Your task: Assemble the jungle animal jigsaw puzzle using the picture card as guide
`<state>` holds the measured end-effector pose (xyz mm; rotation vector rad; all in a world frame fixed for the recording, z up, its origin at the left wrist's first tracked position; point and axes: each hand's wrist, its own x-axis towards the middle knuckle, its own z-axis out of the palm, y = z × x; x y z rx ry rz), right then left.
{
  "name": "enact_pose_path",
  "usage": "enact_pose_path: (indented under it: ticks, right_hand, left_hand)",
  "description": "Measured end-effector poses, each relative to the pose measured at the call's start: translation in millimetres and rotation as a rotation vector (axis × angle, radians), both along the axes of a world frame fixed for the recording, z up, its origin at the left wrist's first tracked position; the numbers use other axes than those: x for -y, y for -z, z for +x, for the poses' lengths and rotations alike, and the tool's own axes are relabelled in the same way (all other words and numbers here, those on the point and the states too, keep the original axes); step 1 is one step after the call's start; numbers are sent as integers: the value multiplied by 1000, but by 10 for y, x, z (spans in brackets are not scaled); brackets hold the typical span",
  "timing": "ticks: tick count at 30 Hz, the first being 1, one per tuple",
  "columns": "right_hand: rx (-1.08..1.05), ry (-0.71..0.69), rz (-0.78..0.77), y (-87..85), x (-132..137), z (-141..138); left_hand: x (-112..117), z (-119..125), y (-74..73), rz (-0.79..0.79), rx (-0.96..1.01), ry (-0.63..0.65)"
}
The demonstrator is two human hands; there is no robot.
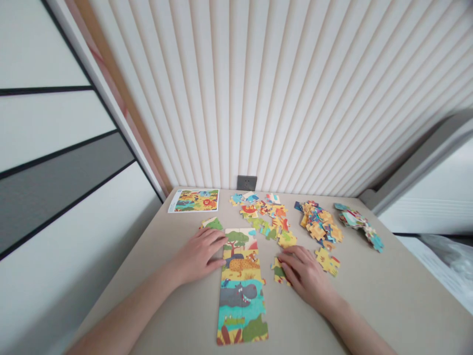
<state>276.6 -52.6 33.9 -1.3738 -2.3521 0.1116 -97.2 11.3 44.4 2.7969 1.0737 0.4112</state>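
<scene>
Near end: assembled puzzle strip (pixel 240 291) lies flat on the table (pixel 369 281), showing a hippo and a big cat. Left hand (pixel 199 255) is open, fingers together, tips touching the strip's left edge near the top. Right hand (pixel 305 278) sits to the strip's right, fingertips (pixel 286 255) on a loose piece (pixel 278 272); whether it's gripped or only touched can't be told. Hands well apart. Another piece (pixel 327 261) lies just past the right hand, a green one (pixel 212 223) just above the left.

Farther: spread of pieces (pixel 268 217), heap (pixel 320 222), stack (pixel 358 220), picture card (pixel 194 200), socket (pixel 247 183) on the slatted wall (pixel 258 98).

Risk: a careless push could split the strip's joins; pieces near the table's far edge could get knocked off. No readable writing or brand.
</scene>
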Motion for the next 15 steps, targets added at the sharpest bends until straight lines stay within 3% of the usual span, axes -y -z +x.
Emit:
enact_pose_path:
  ticks: [5, 12, 15]
  right_hand:
    - [37, 39, 51, 116, -136, -40]
    - [141, -24, 94, -9, -495, -151]
    - [120, 14, 61, -2, -717, -237]
  left_hand:
    - [-51, 5, 44, -3, 38, 4]
    - [-73, 3, 44, 19, 32, 13]
    - [-93, -24, 70, 21, 42, 17]
